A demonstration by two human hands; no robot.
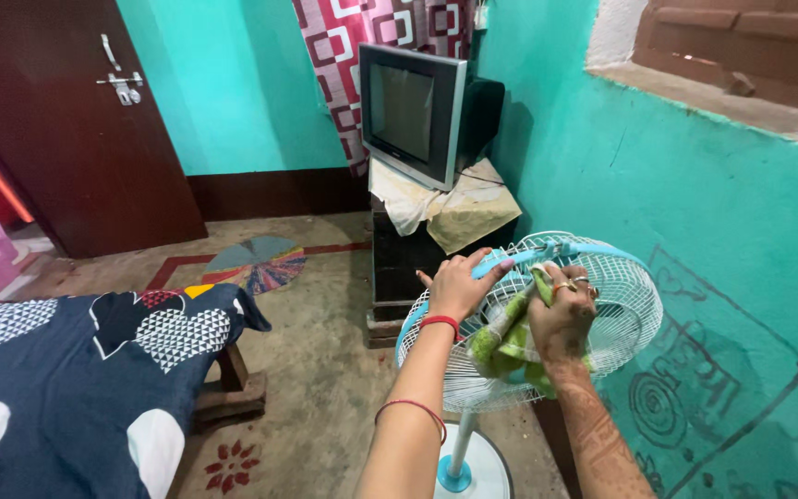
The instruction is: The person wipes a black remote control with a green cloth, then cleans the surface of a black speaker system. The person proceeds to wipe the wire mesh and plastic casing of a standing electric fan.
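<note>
A pedestal fan [622, 310] with a white wire grille and a light blue rim stands low in front of me, its face tilted upward. My left hand [455, 286] rests on the blue rim at the fan's left side, fingers curled over it. My right hand [561, 319] is closed on a green cloth [502, 344] and presses it against the grille. The cloth hangs down over the middle of the grille. The fan's white pole and round base [484, 469] show below my forearms.
An old grey television [413, 111] sits on a cloth-covered dark stand [399, 268] just behind the fan. A turquoise wall [695, 185] runs along the right. A bed with a navy patterned cover [76, 370] is at the left, a dark door [76, 120] behind it.
</note>
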